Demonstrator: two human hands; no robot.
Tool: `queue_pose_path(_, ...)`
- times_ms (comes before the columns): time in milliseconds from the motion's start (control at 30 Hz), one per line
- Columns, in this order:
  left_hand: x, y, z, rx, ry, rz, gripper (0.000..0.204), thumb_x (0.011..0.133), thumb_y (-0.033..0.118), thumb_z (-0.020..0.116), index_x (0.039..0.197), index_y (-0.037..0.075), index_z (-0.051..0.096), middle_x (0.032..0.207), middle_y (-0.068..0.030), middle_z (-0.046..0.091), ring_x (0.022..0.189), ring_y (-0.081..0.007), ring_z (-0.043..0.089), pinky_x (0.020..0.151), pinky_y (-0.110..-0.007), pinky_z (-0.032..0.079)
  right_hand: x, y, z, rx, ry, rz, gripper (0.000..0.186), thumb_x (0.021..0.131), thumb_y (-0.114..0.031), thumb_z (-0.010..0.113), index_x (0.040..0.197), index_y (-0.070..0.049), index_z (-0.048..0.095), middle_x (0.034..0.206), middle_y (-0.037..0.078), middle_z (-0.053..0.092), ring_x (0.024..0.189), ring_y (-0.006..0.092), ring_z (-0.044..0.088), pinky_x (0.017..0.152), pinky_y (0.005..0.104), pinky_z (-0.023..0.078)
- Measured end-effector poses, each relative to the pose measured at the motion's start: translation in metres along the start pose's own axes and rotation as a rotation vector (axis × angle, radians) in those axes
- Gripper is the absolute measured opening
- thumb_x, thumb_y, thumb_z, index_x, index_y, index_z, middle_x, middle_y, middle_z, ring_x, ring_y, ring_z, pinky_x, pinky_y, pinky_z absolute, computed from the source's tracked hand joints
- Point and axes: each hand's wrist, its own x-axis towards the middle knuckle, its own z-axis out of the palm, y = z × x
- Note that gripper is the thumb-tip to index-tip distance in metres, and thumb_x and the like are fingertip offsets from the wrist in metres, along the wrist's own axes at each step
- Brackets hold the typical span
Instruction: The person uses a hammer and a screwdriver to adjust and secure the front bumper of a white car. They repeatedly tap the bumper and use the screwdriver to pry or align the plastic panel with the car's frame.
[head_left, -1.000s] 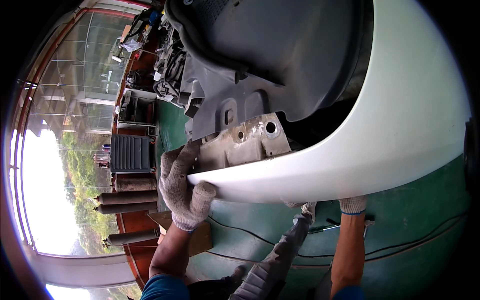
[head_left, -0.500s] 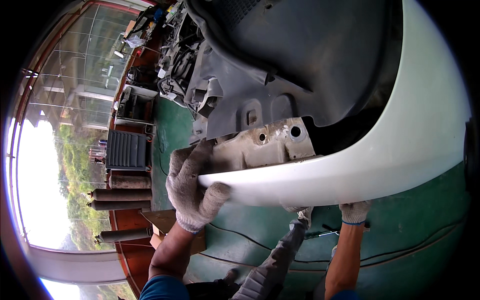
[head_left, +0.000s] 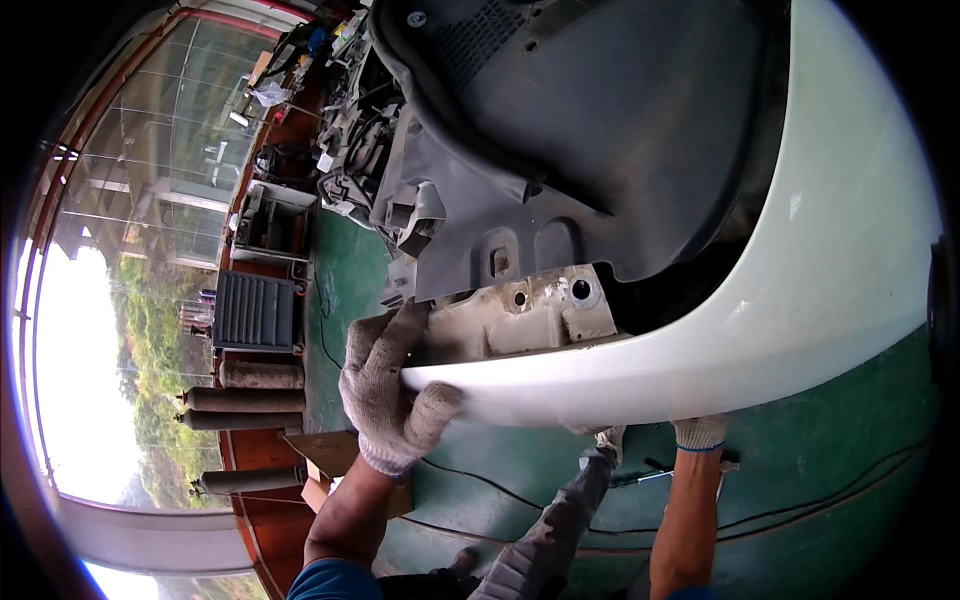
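Note:
A long white curved body panel (head_left: 760, 340), like a car fender, sweeps from the upper right to the middle. My left hand (head_left: 393, 390), in a knitted glove, is closed round its left end, thumb below the edge and fingers above. At the lower edge, my gloved right hand (head_left: 699, 432) touches the panel from below; its fingers are hidden behind it. Above the white edge lies a dirty bare metal flange (head_left: 540, 310) with round holes. A dark grey plastic liner (head_left: 620, 130) covers the space inside the curve.
Between my arms, a grey-clothed limb (head_left: 545, 530) reaches under the panel. Hoses (head_left: 620, 550) and a tool (head_left: 655, 474) lie on the green floor. Several gas cylinders (head_left: 245, 400), a grey cabinet (head_left: 255, 310) and a cardboard box (head_left: 335, 455) are at left. Removed parts (head_left: 360, 150) are piled upper left.
The whole view has shifted a little, with the panel, liner and left hand lower in it. My right hand appears slightly further left; my left hand keeps its hold.

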Motion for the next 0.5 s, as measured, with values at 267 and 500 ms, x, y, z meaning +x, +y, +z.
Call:
queue_pose_path(267,0.002,-0.002,0.001,0.017,-0.003,0.002,0.081,0.084,0.066,0.074,0.129,-0.001,0.067,0.102,-0.0169,0.062,0.087,-0.0303,0.065,0.077,-0.04,0.054,-0.002,0.006,0.007,-1.172,0.044,-0.513,0.055,0.099,-0.043,0.063,0.139,-0.005,0.057,0.122,0.018,0.07,0.112,0.0335,0.069,0.095,0.0541,0.058)
queue_pose_path(500,0.003,0.001,-0.003,0.021,-0.022,0.014,0.083,0.084,0.067,0.074,0.131,-0.001,0.066,0.103,-0.0167,0.063,0.089,-0.0316,0.065,0.078,-0.041,0.054,0.009,-0.004,0.036,-2.339,-0.159,-1.231,0.055,0.096,-0.041,0.066,0.138,-0.006,0.062,0.136,0.02,0.064,0.125,0.0407,0.062,0.106,0.06,0.05)
